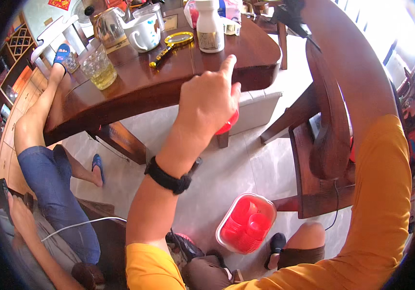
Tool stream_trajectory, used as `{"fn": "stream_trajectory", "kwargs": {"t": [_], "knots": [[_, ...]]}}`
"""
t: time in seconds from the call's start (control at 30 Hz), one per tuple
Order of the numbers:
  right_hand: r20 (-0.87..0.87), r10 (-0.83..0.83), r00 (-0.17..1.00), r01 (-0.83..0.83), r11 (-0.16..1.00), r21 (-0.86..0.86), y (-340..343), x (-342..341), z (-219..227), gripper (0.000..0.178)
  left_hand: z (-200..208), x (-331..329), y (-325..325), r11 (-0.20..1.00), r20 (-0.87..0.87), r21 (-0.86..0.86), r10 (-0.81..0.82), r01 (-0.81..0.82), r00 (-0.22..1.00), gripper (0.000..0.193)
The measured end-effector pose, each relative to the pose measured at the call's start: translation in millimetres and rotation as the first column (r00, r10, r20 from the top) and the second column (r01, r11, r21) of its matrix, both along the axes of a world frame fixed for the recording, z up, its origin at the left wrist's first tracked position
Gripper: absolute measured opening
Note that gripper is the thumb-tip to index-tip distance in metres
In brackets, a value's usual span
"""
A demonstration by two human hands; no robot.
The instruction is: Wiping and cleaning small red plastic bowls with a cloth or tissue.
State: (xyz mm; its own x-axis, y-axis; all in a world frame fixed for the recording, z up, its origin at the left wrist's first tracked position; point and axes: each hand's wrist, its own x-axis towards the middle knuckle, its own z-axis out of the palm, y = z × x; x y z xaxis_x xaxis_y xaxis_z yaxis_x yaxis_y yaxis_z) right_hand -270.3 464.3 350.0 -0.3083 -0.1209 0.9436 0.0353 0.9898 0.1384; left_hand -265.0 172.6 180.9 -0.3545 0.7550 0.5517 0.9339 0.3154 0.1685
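The left hand [206, 99] extends its forefinger near the white bottle [210, 28] on the wooden counter [142, 83], but whether it grips the red object [227, 124] below I cannot tell, the right hand being out of view.

On brown wooden table [253, 53]: clear tapered glass tumbler [100, 69], left | white ceramic mug [142, 37], behind, to right | black-and-gold round magnifying glass [174, 42], right of mug | white cylindrical plastic bottle [211, 30], farther right | pale tiled floor [231, 171]: white-rimmed red plastic basket [224, 224]

orange-yellow sleeves [381, 183], a wide black band [167, 177] round the left wrist, dark brown shorts [300, 258]
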Motion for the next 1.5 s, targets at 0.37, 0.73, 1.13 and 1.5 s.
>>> {"fn": "stream_trajectory", "kwargs": {"t": [0.37, 0.73, 1.13, 1.5], "knots": [[-0.399, -0.120, 0.909, 0.352, 0.732, 0.583, -111, 198, 16, 0.025, -3, 70, -101, 0.953, 0.232, 0.256, -0.226, 0.165, 0.946, 0.035], [0.200, 0.434, 0.878, -0.362, 0.877, -0.315, -346, 410, -153, 0.021, -68, 209, -172, 0.788, 0.222, 0.564, -0.434, 0.248, 0.873, 0.013], [0.294, 0.333, 0.896, -0.128, 0.827, -0.547, -354, 419, -217, 0.019, -84, 274, -193, 0.904, 0.610, 0.424, -0.335, 0.061, 0.718, 0.022], [0.297, 0.545, 0.784, -0.018, 0.498, -0.867, -357, 360, -301, 0.027, -150, 261, -179, 0.762, 0.722, 0.646, -0.597, -0.033, 0.349, 0.018]]}}
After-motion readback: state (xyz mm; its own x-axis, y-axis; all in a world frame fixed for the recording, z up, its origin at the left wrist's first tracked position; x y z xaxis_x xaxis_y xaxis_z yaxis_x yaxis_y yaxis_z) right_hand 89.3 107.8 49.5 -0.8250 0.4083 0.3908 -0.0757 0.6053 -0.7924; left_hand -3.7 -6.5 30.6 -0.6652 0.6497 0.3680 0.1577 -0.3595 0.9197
